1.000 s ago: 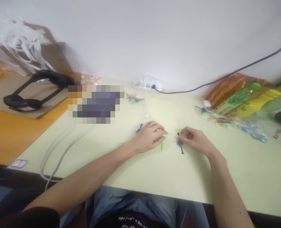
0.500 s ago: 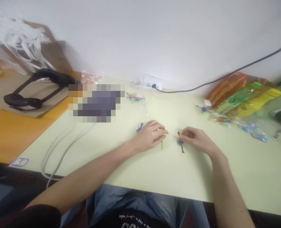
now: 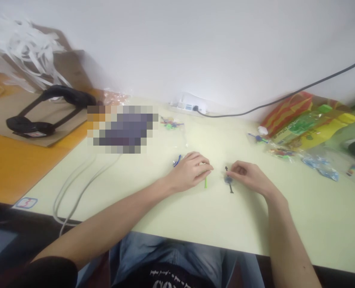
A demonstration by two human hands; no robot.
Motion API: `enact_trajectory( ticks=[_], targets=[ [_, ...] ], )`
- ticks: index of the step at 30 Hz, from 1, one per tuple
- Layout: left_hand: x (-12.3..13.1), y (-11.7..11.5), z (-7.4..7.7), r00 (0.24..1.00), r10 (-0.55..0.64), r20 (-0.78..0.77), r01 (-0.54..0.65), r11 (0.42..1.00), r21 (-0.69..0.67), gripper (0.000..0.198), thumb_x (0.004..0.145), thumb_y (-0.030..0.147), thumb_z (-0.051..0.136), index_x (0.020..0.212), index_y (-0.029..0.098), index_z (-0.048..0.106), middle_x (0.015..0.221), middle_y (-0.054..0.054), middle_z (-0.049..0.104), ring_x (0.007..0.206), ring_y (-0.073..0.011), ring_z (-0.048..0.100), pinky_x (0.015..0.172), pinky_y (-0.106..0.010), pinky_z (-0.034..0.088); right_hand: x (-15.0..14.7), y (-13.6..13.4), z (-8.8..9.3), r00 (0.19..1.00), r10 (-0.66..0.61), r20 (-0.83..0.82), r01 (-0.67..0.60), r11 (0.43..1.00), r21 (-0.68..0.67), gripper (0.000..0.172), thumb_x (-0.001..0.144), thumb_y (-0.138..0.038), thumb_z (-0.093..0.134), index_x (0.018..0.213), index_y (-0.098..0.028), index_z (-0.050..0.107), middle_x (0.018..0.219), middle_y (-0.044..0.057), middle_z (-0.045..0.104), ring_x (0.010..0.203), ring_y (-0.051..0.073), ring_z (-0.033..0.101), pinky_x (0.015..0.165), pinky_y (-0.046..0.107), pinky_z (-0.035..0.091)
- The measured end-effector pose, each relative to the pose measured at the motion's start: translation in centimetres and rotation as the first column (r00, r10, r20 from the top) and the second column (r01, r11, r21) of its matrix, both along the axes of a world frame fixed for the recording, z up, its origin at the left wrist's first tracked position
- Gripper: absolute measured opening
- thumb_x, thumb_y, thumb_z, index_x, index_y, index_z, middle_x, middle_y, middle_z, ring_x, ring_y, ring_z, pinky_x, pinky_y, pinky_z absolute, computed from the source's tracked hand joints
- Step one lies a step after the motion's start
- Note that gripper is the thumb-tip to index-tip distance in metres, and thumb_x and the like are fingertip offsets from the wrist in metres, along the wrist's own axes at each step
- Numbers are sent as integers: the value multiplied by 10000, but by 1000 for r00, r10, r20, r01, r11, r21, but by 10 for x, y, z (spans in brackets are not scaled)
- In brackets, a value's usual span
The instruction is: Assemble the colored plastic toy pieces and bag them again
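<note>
Head view: label (image 3: 26, 203) reads 3; left hand (image 3: 191, 171) curls over a green stick (image 3: 205, 184), whether gripping I cannot tell; on the table (image 3: 195, 218), right hand's (image 3: 245, 176) fingertips seem to pinch a dark arrow (image 3: 229, 182); neither hand has noticeably shifted, so handling seems paused; yellow bag (image 3: 325, 130) lettering is unreadable

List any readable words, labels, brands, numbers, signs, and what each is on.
"3": sticker at the near left corner of the table.
"CO": shirt, large letters cut off by the picture edge; smaller script above, too blurred.
Green packet: lettering too blurred.
Yellow packet: print too blurred.
Black frame: label too small.
Power strip: blue markings too small.
No brand readable.
</note>
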State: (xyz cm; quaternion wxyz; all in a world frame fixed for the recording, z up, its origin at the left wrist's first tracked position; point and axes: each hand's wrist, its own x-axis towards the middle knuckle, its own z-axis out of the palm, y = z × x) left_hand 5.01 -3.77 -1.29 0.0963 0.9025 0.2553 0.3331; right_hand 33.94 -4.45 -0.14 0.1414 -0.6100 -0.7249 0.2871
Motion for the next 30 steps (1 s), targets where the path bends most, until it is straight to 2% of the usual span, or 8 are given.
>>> enact_trajectory(
  ticks=[11,17,21,25,30],
  targets=[
    [-1,-1,1,1000,3,-6,-3,1000,1,237,1039,250,476,1099,207,700,1067,-80,699,1035,-211,592,1015,-428,454,1,-2,4,999,15,-28,-16,999,-40,459,864,-653,591,854,-205,690,750,49,674,643,179,532,568,298,414],
    [1,-2,1,1000,17,-20,-17,1000,4,239,1039,267,478,1120,208,695,1089,-80,704,1052,-216,601,1021,-432,452,0,-8,18,995,14,-101,-26,992,-122,471,946,-658,467,818,-225,601,711,18,629,643,167,531,603,291,424],
    [6,-5,-1,999,32,-37,-32,999,4,227,1029,279,505,1138,203,689,1102,-77,705,1059,-213,618,1051,-445,437,-1,-13,26,974,15,-225,-59,980,-190,450,882,-658,603,988,-221,627,775,21,642,709,174,569,658,299,455],
    [10,-7,-1,999,11,-53,-10,1000,25,228,1019,277,526,1173,205,678,1121,-79,702,1079,-215,618,1059,-450,440,-1,-13,28,956,71,-284,-136,967,-215,491,794,-653,717,991,-209,648,781,32,655,739,194,592,651,307,457],
    [10,-7,-1,999,10,-48,-8,999,50,232,1021,272,520,1177,197,675,1118,-80,700,1074,-208,622,1068,-449,445,-4,-13,24,949,107,-295,-175,961,-215,440,812,-603,720,1010,-215,658,741,10,645,691,174,578,626,298,445]
  ],
)
